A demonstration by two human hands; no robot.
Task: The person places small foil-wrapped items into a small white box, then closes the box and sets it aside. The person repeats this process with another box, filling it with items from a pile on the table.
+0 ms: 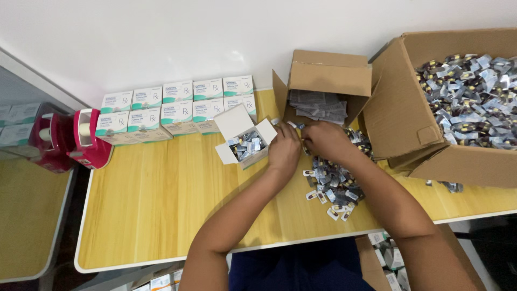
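Note:
My left hand [284,150] and my right hand [325,141] meet over the wooden table [161,205], fingers pinched together on small foil blister strips near the top of a loose pile of blister strips [335,186]. Just left of my left hand stands a small open white carton [245,141], flaps up, with several strips inside. What exactly lies between my fingertips is mostly hidden by the hands.
Two rows of closed white-and-green cartons [177,110] line the back left. A small brown box of folded leaflets [323,89] sits behind my hands. A large cardboard box full of blister strips [474,102] is at right. A red tape dispenser [86,137] sits far left.

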